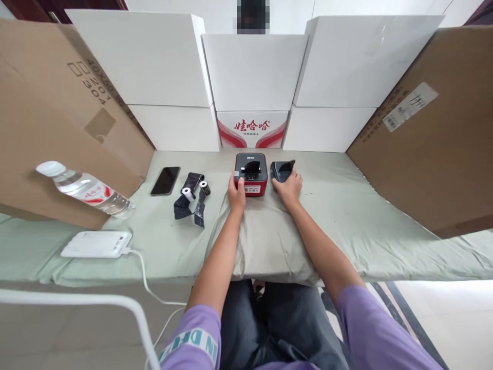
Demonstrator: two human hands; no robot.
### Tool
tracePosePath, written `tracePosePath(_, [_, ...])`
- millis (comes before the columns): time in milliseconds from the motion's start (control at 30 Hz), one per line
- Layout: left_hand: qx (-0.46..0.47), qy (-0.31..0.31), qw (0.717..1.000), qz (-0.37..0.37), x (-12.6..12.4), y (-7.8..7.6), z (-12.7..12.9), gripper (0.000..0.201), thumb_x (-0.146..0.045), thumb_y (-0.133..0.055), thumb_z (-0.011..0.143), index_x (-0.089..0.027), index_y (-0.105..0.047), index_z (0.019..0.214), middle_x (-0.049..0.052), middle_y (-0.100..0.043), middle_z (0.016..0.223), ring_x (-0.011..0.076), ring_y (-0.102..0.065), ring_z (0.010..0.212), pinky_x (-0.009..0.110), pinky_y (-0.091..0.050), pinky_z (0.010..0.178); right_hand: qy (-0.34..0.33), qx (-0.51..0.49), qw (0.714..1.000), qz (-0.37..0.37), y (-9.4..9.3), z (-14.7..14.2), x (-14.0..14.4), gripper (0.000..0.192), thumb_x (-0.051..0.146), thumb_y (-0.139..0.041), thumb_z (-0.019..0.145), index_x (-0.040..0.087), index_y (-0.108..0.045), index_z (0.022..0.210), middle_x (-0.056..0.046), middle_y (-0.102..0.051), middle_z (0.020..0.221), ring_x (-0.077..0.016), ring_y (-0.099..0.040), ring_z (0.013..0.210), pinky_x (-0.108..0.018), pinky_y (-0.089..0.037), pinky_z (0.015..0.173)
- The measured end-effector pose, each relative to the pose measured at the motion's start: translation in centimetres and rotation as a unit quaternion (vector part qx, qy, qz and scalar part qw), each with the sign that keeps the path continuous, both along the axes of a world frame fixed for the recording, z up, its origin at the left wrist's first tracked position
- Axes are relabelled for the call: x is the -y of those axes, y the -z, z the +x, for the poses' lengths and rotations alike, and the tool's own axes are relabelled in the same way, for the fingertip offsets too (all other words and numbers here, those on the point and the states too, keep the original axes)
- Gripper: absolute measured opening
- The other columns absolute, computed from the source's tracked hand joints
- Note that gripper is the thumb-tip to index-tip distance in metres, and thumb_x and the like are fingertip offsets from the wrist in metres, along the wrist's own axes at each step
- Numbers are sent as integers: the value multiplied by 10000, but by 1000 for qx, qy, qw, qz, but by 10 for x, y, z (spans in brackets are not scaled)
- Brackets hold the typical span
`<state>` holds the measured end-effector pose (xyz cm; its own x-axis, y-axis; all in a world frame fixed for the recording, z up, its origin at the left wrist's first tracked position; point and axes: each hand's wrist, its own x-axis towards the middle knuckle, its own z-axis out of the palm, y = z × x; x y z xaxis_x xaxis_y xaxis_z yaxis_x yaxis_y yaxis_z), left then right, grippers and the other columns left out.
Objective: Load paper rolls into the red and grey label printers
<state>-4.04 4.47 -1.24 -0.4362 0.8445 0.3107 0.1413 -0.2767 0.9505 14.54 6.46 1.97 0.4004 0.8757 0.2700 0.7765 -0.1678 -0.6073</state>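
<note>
Head view, surface is a bed (385, 226) with pale green sheet, walled by cardboard and white boxes. Far left edge: water bottle (87, 189) lying tilted against the left cardboard sheet (46, 118); just in front of it, near the front edge, a white power bank (96, 244) with a white cable (148, 285) running off the front edge. Further right, toward the back edge — black phone (165, 180) lying flat, screen dark. Beside it, two small paper rolls (194, 191) resting on dark wrappers, close together. Centre: a pillow (265, 241) at the front edge. Left hand (236, 192) rests on the front-left corner of the red label printer (251, 173), fingers curled loosely against its side, thumb on top; lid off. Right hand (288, 186) — fingers closed loosely over the dark printer cover (282, 170), which sits just right of the printer; cannot tell if lifted. Right edge: large cardboard box (427, 139), well apart.
</note>
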Motion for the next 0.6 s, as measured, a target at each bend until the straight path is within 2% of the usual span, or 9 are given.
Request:
tracePosePath(133, [-9, -10, 1000, -10, -2, 2, 0, 548, -474, -506, 984, -194, -602, 1445, 128, -629, 1486, 242, -558, 1420, 382, -399, 1222, -17, 12, 1000, -19, 8, 13, 65, 1022, 491, -742, 717, 97, -324, 1563, -238, -568, 1330, -420, -514, 1282, -557, -396, 1108])
tracePosePath(200, [-3, -11, 1000, -14, -4, 2, -1, 553, -483, -515, 983, -197, -600, 1449, 125, -618, 1500, 241, -546, 1432, 377, -383, 1233, -12, 12, 999, -31, 7, 10, 82, 1033, 494, -736, 714, 99, -312, 1569, -253, -564, 1347, -451, -507, 1299, -595, -398, 1098])
tracePosePath(267, [4, -4, 1000, -13, -4, 3, -1, 549, -483, -517, 986, -207, -597, 1454, 117, -620, 1499, 240, -547, 1429, 380, -380, 1236, 6, 2, 999, -34, 4, 3, 84, 1035, 486, -738, 722, 83, -307, 1572, -280, -557, 1369, -480, -497, 1321, -624, -392, 1095])
tracePosePath(433, [15, 13, 1000, 0, -2, 0, -2, 552, -496, -518, 990, -191, -603, 1442, 127, -642, 1465, 241, -564, 1410, 386, -393, 1227, 57, -34, 997, -47, -10, -13, 67, 1001, 455, -780, 739, 7, -364, 1531, -347, -542, 1402, -508, -487, 1357, -627, -369, 1122])
tracePosePath(600, [21, 17, 1000, 4, -2, 0, -2, 532, -458, -523, 983, -193, -603, 1438, 121, -642, 1469, 240, -562, 1413, 396, -393, 1228, 106, -49, 993, -20, -9, -22, 63, 1158, 458, -808, 732, -8, -200, 1601, -352, -565, 1404, -504, -487, 1358, -649, -351, 1117])
